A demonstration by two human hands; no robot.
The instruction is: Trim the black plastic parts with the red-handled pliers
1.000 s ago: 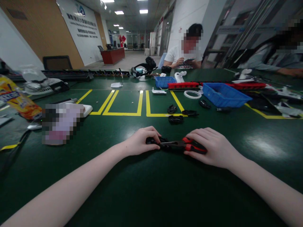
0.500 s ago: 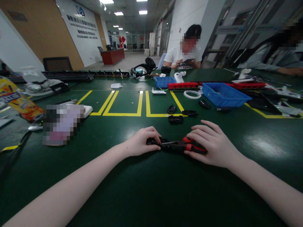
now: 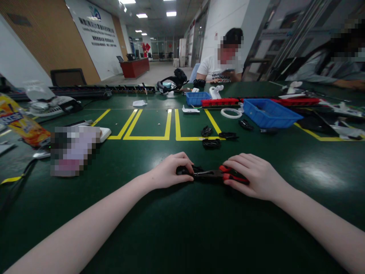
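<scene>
Low over the green table (image 3: pixel 182 232), my left hand (image 3: pixel 173 171) pinches a small black plastic part (image 3: pixel 182 170), mostly hidden by the fingers. My right hand (image 3: pixel 253 175) is closed around the red-and-black handles of long-nose pliers (image 3: pixel 209 174). Their jaws point left and reach the black part at my left fingertips; whether they grip it I cannot tell. Just beyond the pliers lie several similar black parts (image 3: pixel 211 143), close to a yellow tape line.
A large blue bin (image 3: pixel 268 114) and a smaller blue bin (image 3: pixel 197 99) stand farther back beside a white ring (image 3: pixel 230 113) and red strips (image 3: pixel 221 102). On the left are a blurred-out flat object (image 3: pixel 75 150) and a yellow snack bag (image 3: pixel 24 123). A person sits across the table.
The raised fingers of my right hand have come down and closed more around the plier handles. My left hand and the black part stay in place. The person opposite has lowered a hand.
</scene>
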